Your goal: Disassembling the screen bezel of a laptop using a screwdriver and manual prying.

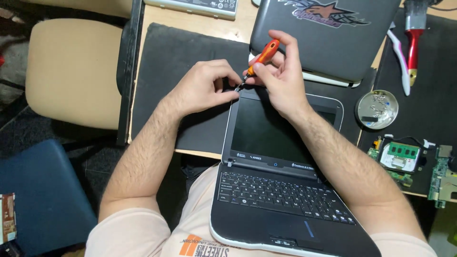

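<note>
Right hand grasps orange screwdriver, tip at netbook lid's top-left corner. Left hand pinches same corner. Risk: tip slips, gouges screen; loosened screw may drop off tabletop.

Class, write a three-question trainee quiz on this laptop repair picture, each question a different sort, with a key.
1. True or false: the right hand holds an orange-handled screwdriver.
2. Where does the round metal dish lie: A) right of the open laptop, B) on its keyboard, C) on the chair?
3. What does the left hand pinch at?

Key: 1 true. 2 A. 3 The screwdriver's tip, at the screen's top left corner.
</note>
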